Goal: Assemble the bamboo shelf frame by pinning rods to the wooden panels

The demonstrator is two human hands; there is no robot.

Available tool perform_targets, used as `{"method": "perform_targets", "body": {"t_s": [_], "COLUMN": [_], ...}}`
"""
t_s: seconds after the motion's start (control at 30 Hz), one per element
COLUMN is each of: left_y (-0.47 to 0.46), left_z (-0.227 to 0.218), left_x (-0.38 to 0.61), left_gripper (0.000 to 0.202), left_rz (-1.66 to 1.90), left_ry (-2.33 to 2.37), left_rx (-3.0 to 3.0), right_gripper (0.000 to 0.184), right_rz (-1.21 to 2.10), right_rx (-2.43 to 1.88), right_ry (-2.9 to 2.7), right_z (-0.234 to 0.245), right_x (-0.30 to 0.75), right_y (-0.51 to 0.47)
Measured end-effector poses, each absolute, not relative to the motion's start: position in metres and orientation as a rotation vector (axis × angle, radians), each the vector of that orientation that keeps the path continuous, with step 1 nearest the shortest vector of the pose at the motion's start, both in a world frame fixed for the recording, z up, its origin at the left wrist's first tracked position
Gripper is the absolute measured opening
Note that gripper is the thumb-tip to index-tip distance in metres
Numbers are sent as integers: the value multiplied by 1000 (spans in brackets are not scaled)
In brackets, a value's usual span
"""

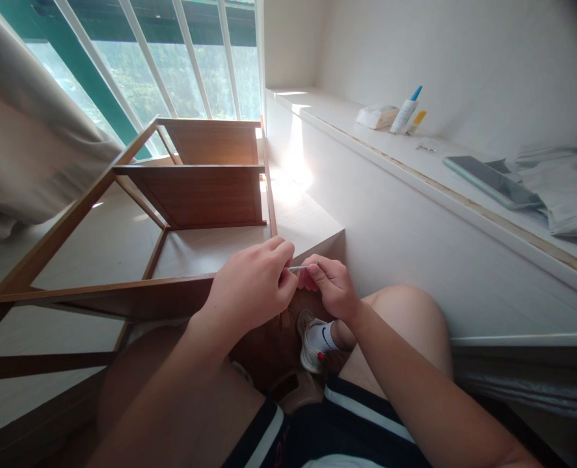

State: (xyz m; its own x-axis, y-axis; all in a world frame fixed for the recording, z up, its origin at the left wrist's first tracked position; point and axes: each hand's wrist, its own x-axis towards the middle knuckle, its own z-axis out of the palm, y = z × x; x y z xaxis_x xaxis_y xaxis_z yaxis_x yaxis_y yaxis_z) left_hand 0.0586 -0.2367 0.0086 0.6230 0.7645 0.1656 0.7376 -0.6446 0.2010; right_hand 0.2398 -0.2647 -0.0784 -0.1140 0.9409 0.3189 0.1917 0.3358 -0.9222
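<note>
Your left hand [252, 286] and right hand [330, 286] pinch that metal pin [298, 268]; loosen either grip, it could drop toward six o'clock.

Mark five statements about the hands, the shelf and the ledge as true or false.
1. The left hand and right hand both pinch a thin metal piece. True.
2. The shelf is white plastic. False: it is brown wood.
3. A tablet lies on the ledge. True.
4. The right hand holds the blue-capped tube. False: the tube is on the ledge, well away from both hands.
5. The person is barefoot. False: a white shoe and sock show below the hands.
</note>
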Motion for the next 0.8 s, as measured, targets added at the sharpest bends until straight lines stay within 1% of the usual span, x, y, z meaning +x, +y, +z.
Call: {"method": "perform_targets", "body": {"t_s": [0.27, 0.63, 0.8], "left_y": [-236, -237, -237], "left_z": [9, 10, 9], "left_x": [59, 59, 59], "left_gripper": [6, 6, 4], "left_rz": [366, 345, 364], "left_ry": [1262, 1284, 1282], "left_rx": [2733, 2725, 2729], "right_gripper": [46, 43, 41], "right_rz": [1143, 1429, 1484], "right_rx": [-1069, -1011, -1019], "right_ry": [-1374, -1062, -1010], "right_z": [-68, -61, -56], "right_x": [234, 227, 225], "right_y": [-269, -267, -268]}}
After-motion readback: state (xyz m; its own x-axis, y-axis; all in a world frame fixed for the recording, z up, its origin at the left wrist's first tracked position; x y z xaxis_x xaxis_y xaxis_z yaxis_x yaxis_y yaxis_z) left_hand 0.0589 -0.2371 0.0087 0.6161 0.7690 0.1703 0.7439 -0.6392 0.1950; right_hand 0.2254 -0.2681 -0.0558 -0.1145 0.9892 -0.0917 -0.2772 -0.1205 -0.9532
